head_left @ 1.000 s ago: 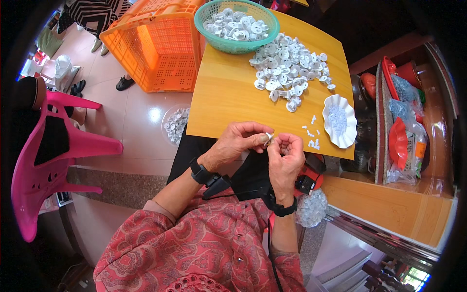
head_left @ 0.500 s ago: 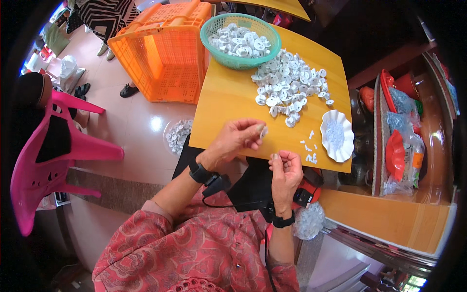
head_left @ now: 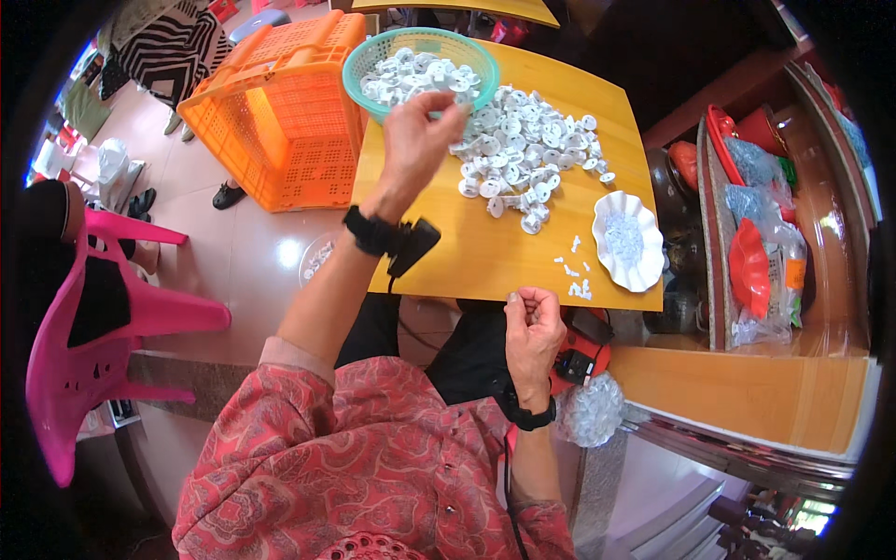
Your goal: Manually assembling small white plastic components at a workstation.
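My left hand point(head_left: 418, 145) is raised over the near rim of a green mesh basket point(head_left: 487, 67) full of small white round plastic parts point(head_left: 411, 77). Its fingers are bent together; white parts lie right behind the fingertips, so whether one is pinched in them is unclear. Beyond the basket's near side spreads a heap of the same white parts point(head_left: 532, 149). At the table's front edge my right hand point(head_left: 535, 327) is closed, thumb against the curled fingers; anything in it is too small to name. Several tiny white pegs point(head_left: 579, 289) lie just past it.
A white scalloped dish point(head_left: 609, 210) of small clear pieces stands at the right of the yellow table point(head_left: 439, 252). An orange crate point(head_left: 317, 173) lies tipped left of it. A pink chair point(head_left: 173, 308) stands at far left, shelves with bags point(head_left: 761, 271) at right.
My left hand has moved forward and left from the table's front edge to the basket; before, it held a white round part. My right hand stays closed near the edge. The view has shifted slightly.
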`<state>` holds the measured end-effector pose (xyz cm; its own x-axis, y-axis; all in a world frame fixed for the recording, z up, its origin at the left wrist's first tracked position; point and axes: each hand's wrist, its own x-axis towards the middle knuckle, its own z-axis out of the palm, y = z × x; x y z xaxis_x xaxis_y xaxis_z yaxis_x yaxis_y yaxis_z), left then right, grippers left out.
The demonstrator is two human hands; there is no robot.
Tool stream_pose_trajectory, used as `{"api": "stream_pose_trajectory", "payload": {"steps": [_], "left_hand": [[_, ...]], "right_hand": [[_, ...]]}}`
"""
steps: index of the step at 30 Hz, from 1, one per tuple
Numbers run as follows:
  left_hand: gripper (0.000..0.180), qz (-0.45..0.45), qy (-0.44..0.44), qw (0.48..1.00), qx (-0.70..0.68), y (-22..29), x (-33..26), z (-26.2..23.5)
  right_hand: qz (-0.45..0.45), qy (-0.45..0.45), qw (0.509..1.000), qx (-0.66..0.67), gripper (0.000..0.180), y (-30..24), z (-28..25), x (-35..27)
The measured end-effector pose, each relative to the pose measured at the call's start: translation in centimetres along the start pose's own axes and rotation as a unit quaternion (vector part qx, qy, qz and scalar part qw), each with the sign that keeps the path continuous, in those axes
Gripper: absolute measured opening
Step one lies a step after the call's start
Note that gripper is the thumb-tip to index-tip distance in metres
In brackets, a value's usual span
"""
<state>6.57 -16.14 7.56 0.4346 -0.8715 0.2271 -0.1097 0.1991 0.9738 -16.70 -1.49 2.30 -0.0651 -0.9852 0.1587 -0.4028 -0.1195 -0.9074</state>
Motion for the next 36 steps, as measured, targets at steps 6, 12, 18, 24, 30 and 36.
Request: {"api": "stream_pose_trajectory", "payload": {"steps": [6,12,18,24,30,36], "left_hand": [[0.021,0.13,-0.095,0.966,0.2,-4.7,-6.3,2.7],[0.022,0.157,-0.115,0.919,0.344,-5.4,-7.5,4.3],[0.019,0.116,-0.122,0.928,0.332,-5.8,-7.7,5.1],[0.018,0.09,-0.115,0.947,0.287,-6.4,-8.7,4.0],[0.018,0.016,-0.1,0.981,0.165,-5.4,-10.7,2.3],[0.019,-0.153,-0.138,0.977,0.056,-3.7,-12.4,0.7]], "right_hand": [[-0.116,0.05,0.975,-0.184,0.009,2.4,-1.3,2.3],[-0.124,0.08,0.946,-0.288,0.016,4.0,-3.0,4.8],[-0.147,0.02,0.893,-0.426,0.027,4.1,-2.6,5.7],[-0.207,-0.027,0.881,-0.425,0.033,2.8,-2.1,3.0],[-0.22,-0.072,0.908,-0.35,0.036,1.8,-2.1,0.8],[-0.275,-0.02,0.905,-0.325,0.017,4.0,-1.8,0.8]]}}
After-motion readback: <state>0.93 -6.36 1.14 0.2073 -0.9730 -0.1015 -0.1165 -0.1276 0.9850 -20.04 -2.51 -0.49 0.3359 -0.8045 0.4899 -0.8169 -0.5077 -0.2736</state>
